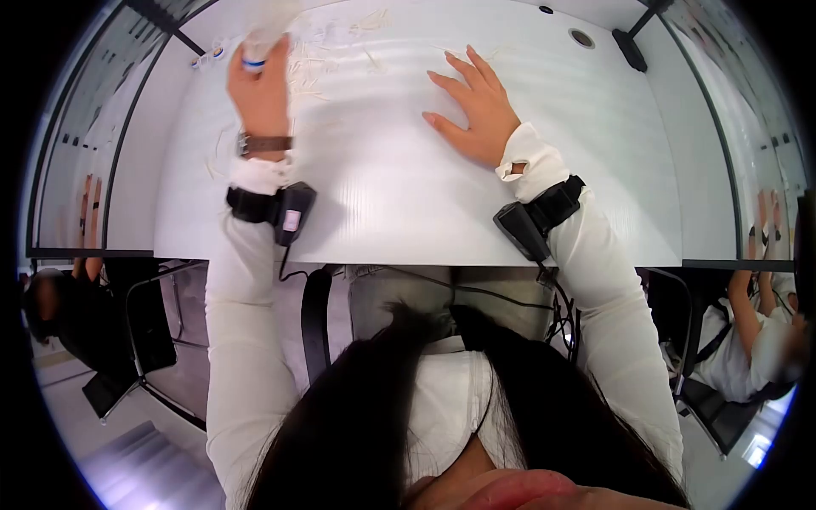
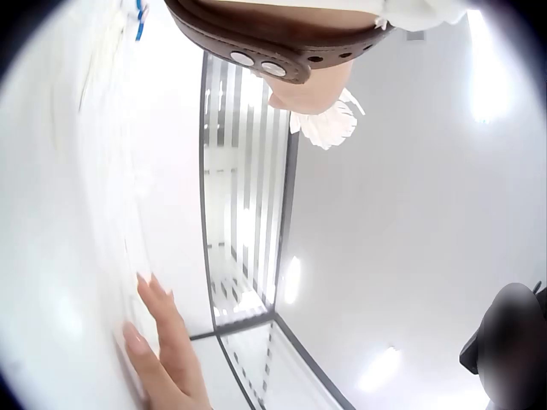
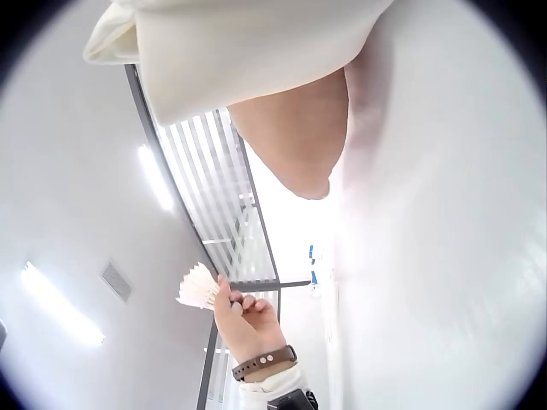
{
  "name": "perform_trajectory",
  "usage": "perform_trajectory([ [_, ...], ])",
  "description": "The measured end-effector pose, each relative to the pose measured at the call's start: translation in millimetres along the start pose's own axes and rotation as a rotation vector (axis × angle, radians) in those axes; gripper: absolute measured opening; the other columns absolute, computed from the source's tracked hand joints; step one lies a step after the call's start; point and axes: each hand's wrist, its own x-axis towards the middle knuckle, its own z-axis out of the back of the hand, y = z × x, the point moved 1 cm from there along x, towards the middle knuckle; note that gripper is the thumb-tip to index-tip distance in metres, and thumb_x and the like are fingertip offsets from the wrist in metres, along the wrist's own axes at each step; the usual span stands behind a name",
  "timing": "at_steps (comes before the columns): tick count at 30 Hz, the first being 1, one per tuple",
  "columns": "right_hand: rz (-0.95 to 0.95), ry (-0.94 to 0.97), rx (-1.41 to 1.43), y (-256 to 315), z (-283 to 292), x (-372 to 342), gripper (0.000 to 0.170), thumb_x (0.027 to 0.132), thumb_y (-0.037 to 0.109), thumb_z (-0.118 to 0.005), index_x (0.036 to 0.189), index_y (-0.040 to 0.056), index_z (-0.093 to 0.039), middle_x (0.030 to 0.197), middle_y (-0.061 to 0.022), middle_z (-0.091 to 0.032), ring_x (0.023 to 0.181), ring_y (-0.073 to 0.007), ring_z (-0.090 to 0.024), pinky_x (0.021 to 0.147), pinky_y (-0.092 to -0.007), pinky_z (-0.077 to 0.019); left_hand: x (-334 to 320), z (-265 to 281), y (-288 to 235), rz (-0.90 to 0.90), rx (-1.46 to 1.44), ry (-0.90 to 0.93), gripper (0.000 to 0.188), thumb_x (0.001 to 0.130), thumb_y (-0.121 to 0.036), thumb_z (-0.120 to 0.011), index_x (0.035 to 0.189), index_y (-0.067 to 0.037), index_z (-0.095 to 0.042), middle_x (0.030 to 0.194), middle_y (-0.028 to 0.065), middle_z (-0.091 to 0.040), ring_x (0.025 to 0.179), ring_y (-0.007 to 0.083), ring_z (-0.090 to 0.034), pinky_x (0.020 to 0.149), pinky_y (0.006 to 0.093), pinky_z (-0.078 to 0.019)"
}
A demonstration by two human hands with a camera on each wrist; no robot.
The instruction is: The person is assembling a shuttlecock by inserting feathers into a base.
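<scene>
My left hand (image 1: 257,95) is raised at the far left of the table, pinching a white feather shuttlecock (image 1: 274,19) by its blue-banded cork end. In the right wrist view the feathers of that shuttlecock (image 3: 199,287) fan out beyond the thumb and curled fingers. The left wrist view catches only part of its feathers (image 2: 328,130) past the hand. With fingers spread and nothing in them, my right hand (image 1: 480,110) rests palm down on the right half of the white table (image 1: 408,195).
Scattered pale feather scraps (image 1: 308,75) lie on the table by the left hand. Two small blue-and-white pieces (image 1: 218,53) sit at the far left edge. A round cable hole (image 1: 581,37) is at the back right. Low side panels (image 1: 699,119) border the table.
</scene>
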Motion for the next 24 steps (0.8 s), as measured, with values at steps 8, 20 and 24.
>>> perform_trajectory([
  [8,-0.074,-0.023,0.119,5.7,3.5,-2.3,0.051,0.097,0.046,-0.052,0.130,0.0077,-0.060,0.147,-0.0212,-0.043,0.145,-0.0432,-0.021,0.116,-0.0523,-0.0248,26.6,136.1,-10.6,0.349,0.721,0.323,0.065,0.101,-0.059,-0.031,0.124,-0.011,-0.067,0.115,0.0113,-0.066,0.119,0.0222,-0.053,0.103,0.0358,-0.0336],
  [20,-0.163,0.047,0.282,9.7,12.2,-4.0,0.058,0.099,0.053,-0.045,0.132,0.0074,-0.060,0.148,-0.0224,-0.042,0.146,-0.0421,-0.020,0.117,-0.0513,-0.0214,7.8,216.3,41.9,0.439,0.823,0.547,0.070,0.105,-0.056,-0.018,0.149,-0.006,-0.040,0.154,0.0141,-0.038,0.145,0.0254,-0.029,0.119,0.0328,-0.0164],
  [24,-0.140,0.052,0.249,8.9,13.8,-3.2,0.060,0.099,0.054,-0.044,0.130,0.0060,-0.061,0.147,-0.0231,-0.043,0.146,-0.0431,-0.020,0.117,-0.0518,-0.0222,-5.7,186.0,32.9,0.365,0.748,0.593,0.066,0.106,-0.049,-0.022,0.150,-0.002,-0.034,0.153,0.0158,-0.038,0.145,0.0260,-0.030,0.118,0.0330,-0.0179],
])
